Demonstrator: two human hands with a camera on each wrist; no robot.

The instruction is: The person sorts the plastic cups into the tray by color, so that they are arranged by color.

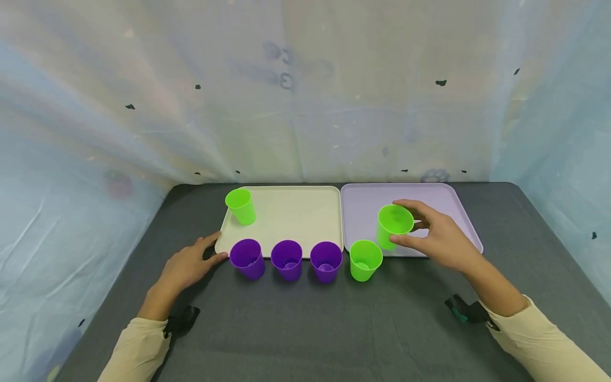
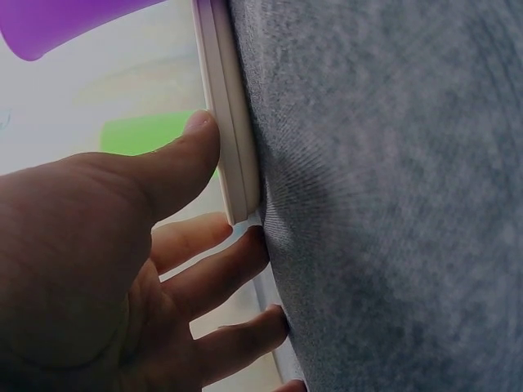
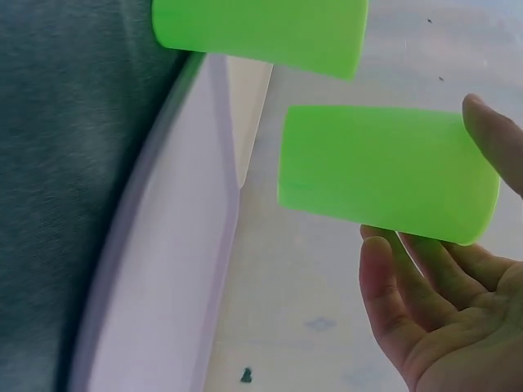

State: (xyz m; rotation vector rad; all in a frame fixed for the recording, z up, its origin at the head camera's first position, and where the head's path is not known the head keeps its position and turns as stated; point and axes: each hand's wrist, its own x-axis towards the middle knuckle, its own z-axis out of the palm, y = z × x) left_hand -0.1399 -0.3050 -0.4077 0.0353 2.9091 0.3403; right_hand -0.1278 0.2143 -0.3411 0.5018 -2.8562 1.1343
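My right hand (image 1: 409,227) grips a green cup (image 1: 394,225) by its side, just over the near part of the lavender tray (image 1: 363,204). The right wrist view shows this green cup (image 3: 384,171) between thumb and fingers of the right hand (image 3: 431,181). My left hand (image 1: 217,247) lies flat on the grey table, its thumb against the near left corner of the cream tray (image 1: 296,212). In the left wrist view the left hand (image 2: 216,192) touches the cream tray's edge (image 2: 229,139). Another green cup (image 1: 241,206) stands on the cream tray's far left.
Along the trays' near edge a row stands on the grey table (image 1: 305,329): three purple cups (image 1: 247,258) (image 1: 287,259) (image 1: 326,261), then a green cup (image 1: 365,259). Pale plastic sheeting walls in the table at the back and both sides.
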